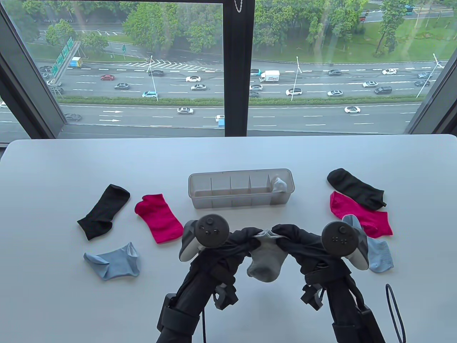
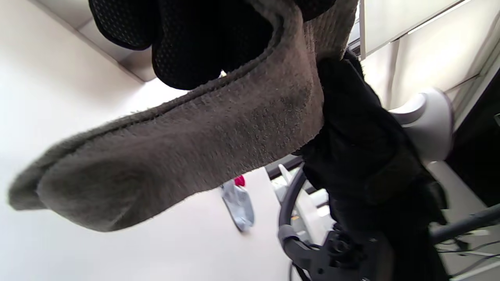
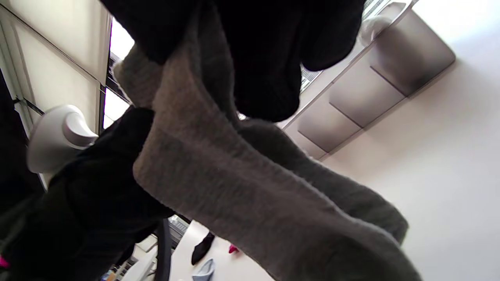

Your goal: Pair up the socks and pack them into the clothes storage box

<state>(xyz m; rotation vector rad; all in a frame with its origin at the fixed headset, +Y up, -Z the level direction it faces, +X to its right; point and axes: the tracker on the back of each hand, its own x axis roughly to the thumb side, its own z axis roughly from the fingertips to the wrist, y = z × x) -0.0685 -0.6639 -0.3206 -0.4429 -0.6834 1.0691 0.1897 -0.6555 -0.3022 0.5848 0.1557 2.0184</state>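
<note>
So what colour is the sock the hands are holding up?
Grey. The held sock shows best in the table view, hanging between both hands.

Right blue sock (image 1: 380,254) half hidden behind right tracker (image 1: 339,238).

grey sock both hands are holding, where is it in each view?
Table view: the grey sock hangs at bottom centre, its cuff pinched between the left hand and the right hand.
Left wrist view: fills the centre, toe at lower left.
Right wrist view: runs from upper left to lower right.
Shared landmark: the storage box; not seen in left wrist view.
</note>
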